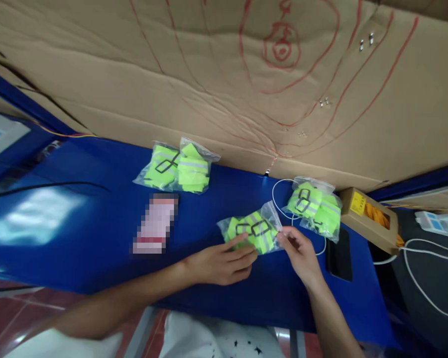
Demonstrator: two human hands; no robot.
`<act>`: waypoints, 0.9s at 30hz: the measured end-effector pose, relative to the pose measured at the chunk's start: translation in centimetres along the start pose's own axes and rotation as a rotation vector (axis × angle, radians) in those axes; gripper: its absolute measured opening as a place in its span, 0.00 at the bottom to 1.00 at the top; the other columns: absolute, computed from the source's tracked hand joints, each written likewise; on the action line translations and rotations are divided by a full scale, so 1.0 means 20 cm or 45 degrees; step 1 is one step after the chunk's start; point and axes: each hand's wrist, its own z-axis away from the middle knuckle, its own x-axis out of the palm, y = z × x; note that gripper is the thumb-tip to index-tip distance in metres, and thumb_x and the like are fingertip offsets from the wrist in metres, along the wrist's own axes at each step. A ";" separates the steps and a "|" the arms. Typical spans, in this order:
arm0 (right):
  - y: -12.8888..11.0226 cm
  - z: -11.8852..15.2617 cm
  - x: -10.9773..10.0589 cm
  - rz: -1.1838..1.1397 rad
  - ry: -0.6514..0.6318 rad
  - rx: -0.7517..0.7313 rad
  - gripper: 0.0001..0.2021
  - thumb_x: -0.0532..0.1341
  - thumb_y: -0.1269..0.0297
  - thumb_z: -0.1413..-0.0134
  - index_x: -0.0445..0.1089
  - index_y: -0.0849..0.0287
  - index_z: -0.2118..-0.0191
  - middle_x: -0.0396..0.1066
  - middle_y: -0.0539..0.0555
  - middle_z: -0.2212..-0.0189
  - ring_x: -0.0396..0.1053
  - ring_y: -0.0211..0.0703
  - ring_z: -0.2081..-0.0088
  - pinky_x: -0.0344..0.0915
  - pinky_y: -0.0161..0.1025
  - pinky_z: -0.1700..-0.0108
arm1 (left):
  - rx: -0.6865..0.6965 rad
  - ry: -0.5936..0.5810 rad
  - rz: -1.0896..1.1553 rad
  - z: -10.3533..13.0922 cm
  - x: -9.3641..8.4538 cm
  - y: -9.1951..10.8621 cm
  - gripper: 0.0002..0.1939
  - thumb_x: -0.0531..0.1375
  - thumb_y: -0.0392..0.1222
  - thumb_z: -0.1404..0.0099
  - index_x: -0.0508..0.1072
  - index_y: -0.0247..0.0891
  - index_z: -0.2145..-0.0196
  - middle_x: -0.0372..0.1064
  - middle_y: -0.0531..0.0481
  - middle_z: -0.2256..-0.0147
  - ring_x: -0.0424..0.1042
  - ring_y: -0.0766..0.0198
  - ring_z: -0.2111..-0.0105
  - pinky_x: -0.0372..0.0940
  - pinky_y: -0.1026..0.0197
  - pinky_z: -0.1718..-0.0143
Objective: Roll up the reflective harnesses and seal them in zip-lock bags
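Note:
A clear zip bag [252, 229] with neon yellow-green reflective straps and black buckles lies in front of me on the blue table. My left hand [226, 262] rests at its near left edge, fingers stretched out and touching the plastic; the thumb is hard to make out. At the bag's right end, my right hand [299, 248] pinches the zip edge between thumb and fingers. Two similar bags overlap on the far left, a left one [161, 166] and a right one [194, 168]. More bagged straps [313, 206] lie beyond my right hand.
A phone [155, 223] with a blurred screen lies left of my left hand. A dark phone [339, 256] and a cardboard box [371, 219] with orange material are at the right. White cable [278, 186] loops behind the bag. A cardboard panel [209, 79] with red lines borders the table's back.

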 end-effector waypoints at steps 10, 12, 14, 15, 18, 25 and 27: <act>-0.32 0.16 0.24 0.494 0.110 -0.838 0.17 0.65 0.80 0.40 0.74 0.57 0.48 0.77 0.53 0.60 0.74 0.40 0.57 0.69 0.39 0.52 | -1.116 0.496 1.630 0.01 -0.01 0.02 0.17 0.63 0.53 0.29 0.73 0.33 0.57 0.74 0.47 0.66 0.73 0.68 0.70 0.71 0.66 0.67; -0.32 0.15 0.30 0.485 0.037 -0.760 0.14 0.64 0.78 0.38 0.73 0.56 0.50 0.77 0.52 0.59 0.74 0.39 0.56 0.69 0.38 0.51 | -1.403 0.418 1.961 0.01 0.00 0.00 0.18 0.63 0.54 0.29 0.73 0.33 0.61 0.72 0.50 0.70 0.71 0.70 0.72 0.70 0.66 0.68; -0.30 0.15 0.34 0.475 0.025 -0.707 0.12 0.64 0.76 0.36 0.73 0.55 0.50 0.77 0.51 0.59 0.73 0.38 0.56 0.69 0.37 0.51 | -1.525 0.377 2.179 0.02 0.00 0.00 0.20 0.65 0.56 0.31 0.72 0.33 0.64 0.71 0.51 0.71 0.70 0.71 0.73 0.69 0.66 0.69; -0.29 0.15 0.34 0.476 0.026 -0.693 0.12 0.64 0.74 0.36 0.73 0.55 0.50 0.77 0.51 0.59 0.73 0.38 0.55 0.68 0.37 0.50 | -1.546 0.383 2.257 0.02 0.01 -0.01 0.21 0.65 0.57 0.32 0.71 0.33 0.65 0.71 0.51 0.71 0.70 0.71 0.73 0.69 0.66 0.69; -0.29 0.15 0.32 0.453 -0.039 -0.596 0.10 0.64 0.69 0.34 0.73 0.53 0.49 0.75 0.51 0.58 0.72 0.39 0.56 0.69 0.38 0.52 | -1.565 0.433 2.410 0.02 0.00 -0.01 0.21 0.67 0.57 0.34 0.71 0.33 0.64 0.72 0.51 0.70 0.71 0.71 0.73 0.69 0.66 0.69; -0.36 0.07 0.27 0.395 -0.246 -0.410 0.13 0.68 0.57 0.39 0.70 0.52 0.52 0.72 0.49 0.63 0.70 0.39 0.63 0.69 0.38 0.60 | -1.555 0.340 2.392 0.03 -0.02 -0.06 0.21 0.70 0.55 0.37 0.73 0.32 0.67 0.74 0.51 0.71 0.72 0.70 0.73 0.67 0.66 0.68; -0.38 0.07 0.29 0.439 -0.210 -0.402 0.11 0.69 0.60 0.39 0.70 0.52 0.55 0.72 0.48 0.65 0.70 0.39 0.64 0.69 0.37 0.61 | -1.521 0.330 2.339 0.03 -0.03 -0.06 0.20 0.70 0.53 0.37 0.73 0.32 0.69 0.73 0.52 0.73 0.72 0.70 0.73 0.66 0.67 0.68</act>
